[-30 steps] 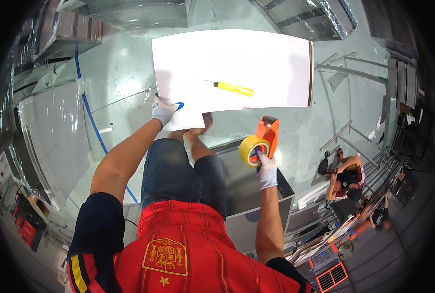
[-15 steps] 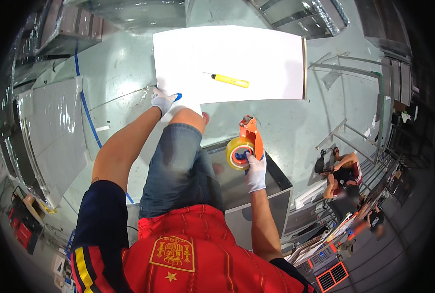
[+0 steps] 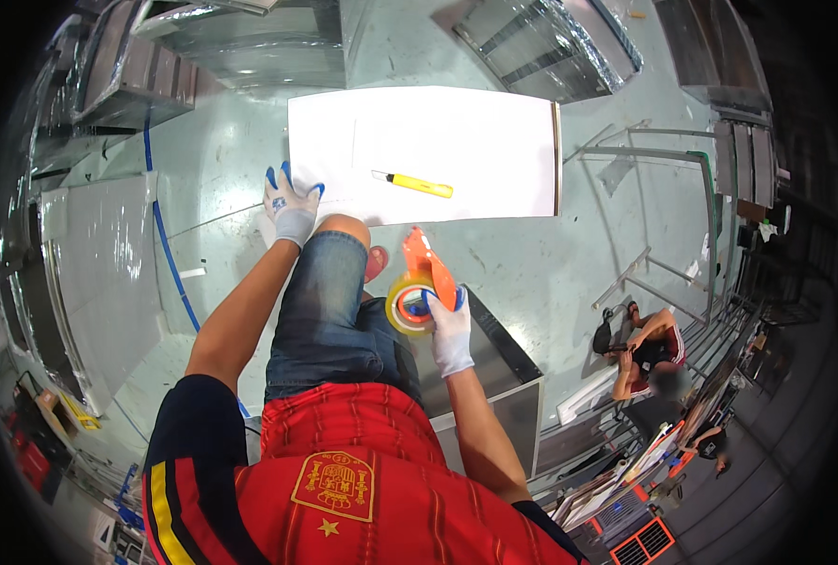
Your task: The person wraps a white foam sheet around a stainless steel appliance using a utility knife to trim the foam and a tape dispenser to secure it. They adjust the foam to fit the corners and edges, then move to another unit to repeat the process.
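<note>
We have our right hand (image 3: pixel 450 325) closed around the orange tape dispenser (image 3: pixel 430 268), below the near edge of the white sheet (image 3: pixel 457 132), blue fingertips by the core of its yellow roll (image 3: pixel 398 315). It looks light and hard-shelled, so we'd judge the body by the roll the surest hold, clear of the cutting end. Our left hand (image 3: pixel 290 209) has its fingers spread at the sheet's near left corner, the thumb over the white surface. The sheet lies flat before us; we'd expect it thin, fairly light, bendy and easily creased, best held by opposite edges. The yellow knife (image 3: pixel 424 186) resting on it would probably slide if tilted.
</note>
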The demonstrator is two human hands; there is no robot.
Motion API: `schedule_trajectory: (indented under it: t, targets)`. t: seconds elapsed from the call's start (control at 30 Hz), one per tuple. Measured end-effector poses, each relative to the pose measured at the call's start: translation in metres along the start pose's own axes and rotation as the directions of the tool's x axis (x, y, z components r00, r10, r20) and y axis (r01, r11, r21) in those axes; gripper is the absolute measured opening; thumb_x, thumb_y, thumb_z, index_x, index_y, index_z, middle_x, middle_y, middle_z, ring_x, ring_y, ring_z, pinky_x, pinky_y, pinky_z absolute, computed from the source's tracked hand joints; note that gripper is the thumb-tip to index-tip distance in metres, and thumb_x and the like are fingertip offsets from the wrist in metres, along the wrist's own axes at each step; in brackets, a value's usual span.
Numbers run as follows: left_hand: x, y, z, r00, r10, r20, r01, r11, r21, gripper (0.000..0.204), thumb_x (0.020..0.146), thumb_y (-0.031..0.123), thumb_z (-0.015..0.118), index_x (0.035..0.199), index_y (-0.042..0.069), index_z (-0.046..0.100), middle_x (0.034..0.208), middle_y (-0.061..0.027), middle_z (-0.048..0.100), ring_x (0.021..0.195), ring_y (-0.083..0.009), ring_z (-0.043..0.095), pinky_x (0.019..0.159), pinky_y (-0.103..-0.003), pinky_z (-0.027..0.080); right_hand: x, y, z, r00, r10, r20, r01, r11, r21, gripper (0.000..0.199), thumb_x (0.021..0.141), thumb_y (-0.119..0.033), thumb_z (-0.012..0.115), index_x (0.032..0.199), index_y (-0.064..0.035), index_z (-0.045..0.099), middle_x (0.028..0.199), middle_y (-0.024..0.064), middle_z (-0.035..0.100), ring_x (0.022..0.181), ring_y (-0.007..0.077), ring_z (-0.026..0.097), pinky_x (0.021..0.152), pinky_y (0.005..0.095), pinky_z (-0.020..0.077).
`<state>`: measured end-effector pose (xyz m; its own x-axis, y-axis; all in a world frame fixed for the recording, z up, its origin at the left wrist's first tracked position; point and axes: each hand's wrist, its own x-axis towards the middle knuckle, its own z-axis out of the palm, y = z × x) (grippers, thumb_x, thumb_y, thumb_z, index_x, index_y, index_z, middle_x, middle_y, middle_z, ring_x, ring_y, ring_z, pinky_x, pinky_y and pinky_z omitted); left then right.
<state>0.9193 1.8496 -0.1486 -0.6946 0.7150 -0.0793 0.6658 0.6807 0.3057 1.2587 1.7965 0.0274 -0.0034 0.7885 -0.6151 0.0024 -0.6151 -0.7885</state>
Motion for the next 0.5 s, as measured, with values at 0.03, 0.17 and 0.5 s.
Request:
schedule_trajectory:
  t: [0.03, 0.17, 0.5]
  targets:
    - [-0.003, 0.010, -0.017, 0.993, 0.016, 0.116, 0.006, 0.982, -0.190, 0.082, 0.093, 0.045, 0.085, 0.159, 0.010, 0.052, 0.159, -0.0264, 0.051, 0.143, -0.0416, 0.055, 0.117, -0.044, 0.049, 0.003, -0.003, 0.009, 1.000, -0.007, 0.014, 0.007, 1.000, -0.001, 0.036, 0.102, -0.006, 0.073, 0.134, 0.0003, 0.058, 0.123, 0.0084, 0.069, 0.110, 0.0141, 0.067, 0.100, 0.0313, 0.0554]
    - [-0.007, 0.054, -0.067, 0.781, 0.154, 0.606, 0.303, 0.755, -0.582, 0.051, 0.107, 0.041, 0.071, 0.144, 0.008, 0.061, 0.120, -0.0203, 0.074, 0.108, -0.0355, 0.075, 0.094, -0.046, 0.062, 0.017, -0.016, 0.037, 0.997, -0.044, 0.065, 0.044, 0.999, 0.003, 0.033, 0.103, -0.005, 0.071, 0.133, 0.0002, 0.058, 0.123, 0.0083, 0.068, 0.110, 0.0131, 0.067, 0.100, 0.0306, 0.0551]
    - [0.013, 0.078, -0.079, 0.278, 0.362, 0.890, 0.815, 0.401, -0.418, 0.033, 0.110, 0.032, 0.068, 0.125, 0.002, 0.071, 0.097, -0.0112, 0.078, 0.083, -0.0249, 0.078, 0.075, -0.038, 0.066, 0.047, -0.014, 0.073, 0.941, -0.336, -0.039, 0.259, 0.789, -0.557, 0.059, 0.088, -0.015, 0.089, 0.133, 0.0014, 0.054, 0.124, 0.0190, 0.068, 0.114, 0.0306, 0.070, 0.102, 0.0399, 0.0554]
